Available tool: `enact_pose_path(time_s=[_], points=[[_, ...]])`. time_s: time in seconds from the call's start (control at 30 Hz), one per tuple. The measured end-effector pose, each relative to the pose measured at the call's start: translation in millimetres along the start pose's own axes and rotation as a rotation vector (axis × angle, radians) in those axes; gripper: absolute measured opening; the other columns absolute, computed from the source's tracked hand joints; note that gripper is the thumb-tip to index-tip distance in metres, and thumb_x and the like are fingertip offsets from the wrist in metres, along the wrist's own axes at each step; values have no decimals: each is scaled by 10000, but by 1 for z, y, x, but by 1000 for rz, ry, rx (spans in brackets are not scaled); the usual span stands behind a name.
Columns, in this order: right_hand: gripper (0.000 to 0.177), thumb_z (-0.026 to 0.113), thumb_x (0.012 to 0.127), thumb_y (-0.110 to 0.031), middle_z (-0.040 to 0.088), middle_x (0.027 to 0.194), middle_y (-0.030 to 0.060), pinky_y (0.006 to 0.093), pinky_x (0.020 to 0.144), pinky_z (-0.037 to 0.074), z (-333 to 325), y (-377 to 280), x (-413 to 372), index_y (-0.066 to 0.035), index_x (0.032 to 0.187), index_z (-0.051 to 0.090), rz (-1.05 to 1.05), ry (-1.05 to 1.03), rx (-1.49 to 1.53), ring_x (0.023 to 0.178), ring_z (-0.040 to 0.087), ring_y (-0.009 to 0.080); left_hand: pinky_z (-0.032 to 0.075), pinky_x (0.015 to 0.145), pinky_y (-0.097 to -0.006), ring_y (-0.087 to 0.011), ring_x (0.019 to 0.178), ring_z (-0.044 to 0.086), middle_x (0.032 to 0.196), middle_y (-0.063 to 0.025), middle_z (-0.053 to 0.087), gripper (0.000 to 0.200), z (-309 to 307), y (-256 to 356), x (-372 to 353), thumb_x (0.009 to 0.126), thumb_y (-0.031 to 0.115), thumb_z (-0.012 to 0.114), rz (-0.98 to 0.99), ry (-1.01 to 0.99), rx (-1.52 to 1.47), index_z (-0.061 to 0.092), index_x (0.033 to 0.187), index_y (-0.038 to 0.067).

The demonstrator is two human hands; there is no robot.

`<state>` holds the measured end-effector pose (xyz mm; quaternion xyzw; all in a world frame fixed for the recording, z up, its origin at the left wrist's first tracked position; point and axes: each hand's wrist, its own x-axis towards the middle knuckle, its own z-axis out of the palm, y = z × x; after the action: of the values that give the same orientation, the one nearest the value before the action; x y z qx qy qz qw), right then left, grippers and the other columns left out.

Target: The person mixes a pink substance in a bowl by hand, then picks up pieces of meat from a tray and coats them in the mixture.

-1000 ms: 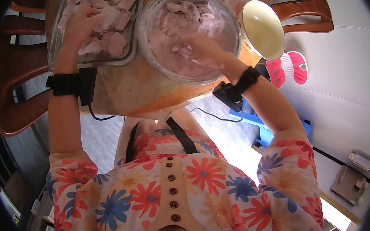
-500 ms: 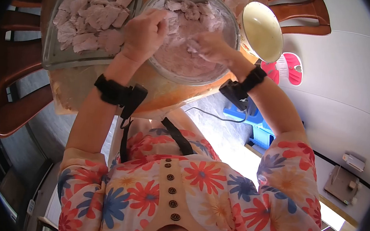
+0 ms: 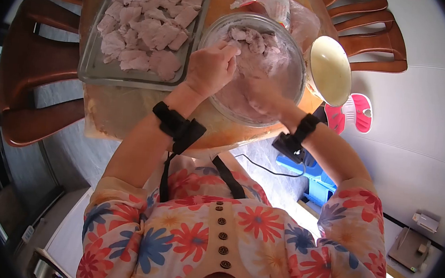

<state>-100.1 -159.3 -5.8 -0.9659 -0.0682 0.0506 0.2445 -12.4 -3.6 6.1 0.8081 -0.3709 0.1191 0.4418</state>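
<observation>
Both hands were in the wide clear glass bowl (image 3: 254, 16) on the orange-brown wooden counter (image 3: 129, 111). The left hand (image 3: 210, 66) was clenched at the near rim, with its fingers curled down onto the pale purple-grey mash (image 3: 271, 64). Whether they pinched a chunk was hidden. The right hand (image 3: 263, 97) lay low in the mash with its fingers sunk in, so I could not tell whether it was released or clenched.

Judging by the bowl, the work was only partly done. Much of the filling looked pasty, yet whole chunks sat on top at the far side. Just beside the bowl, the rectangular glass tray (image 3: 88, 69) was covered with pale purple slices (image 3: 147, 26), so most of the stock seemed left. A cream-coloured round dish (image 3: 330, 69) stood tilted against the bowl's other side.
</observation>
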Motion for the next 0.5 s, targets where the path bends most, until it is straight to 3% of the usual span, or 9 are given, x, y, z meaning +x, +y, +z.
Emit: enact_pose_path(time_s=[0.07,0.1,0.17,0.27,0.4,0.5], points=[[271,452,882,-219,610,817,243,455,705,447,15,-6,-10,5,890,604,85,233,104,767,586,404,488,565,-373,-296,666,600,786,-68,614,116,2,-3,-2,751,84,592,-12,-4,17,631,851,128],[271,452,882,-219,610,817,243,455,705,447,12,-6,-12,5,890,604,94,229,95,767,586,404,491,565,-370,-281,668,610,801,-54,619,107,5,-3,-2,754,103,593,-9,-5,34,621,855,124],[271,466,894,-268,615,847,209,457,700,442,-3,0,-7,-26,927,585,68,-76,-49,781,579,389,493,567,-371,-283,669,610,805,-55,620,103,6,-4,-1,756,108,592,12,3,21,619,854,123],[253,485,886,-284,621,856,180,445,701,444,-16,20,-12,-56,942,576,191,-166,-71,798,579,380,496,574,-374,-285,673,611,814,-54,622,98,5,-5,-1,762,116,589,25,-23,47,617,856,122],[277,522,866,-333,623,843,161,433,688,450,-37,-7,-25,-72,928,590,219,-147,-47,772,584,371,502,585,-376,-285,683,612,823,-49,621,94,4,-4,0,771,116,580,16,-47,85,616,857,120],[284,575,835,-337,622,820,161,391,669,460,-19,6,-20,-81,952,612,291,-154,-236,731,593,339,503,589,-376,-283,689,613,822,-46,619,93,3,-3,-1,772,116,580,17,-67,104,613,859,116]])
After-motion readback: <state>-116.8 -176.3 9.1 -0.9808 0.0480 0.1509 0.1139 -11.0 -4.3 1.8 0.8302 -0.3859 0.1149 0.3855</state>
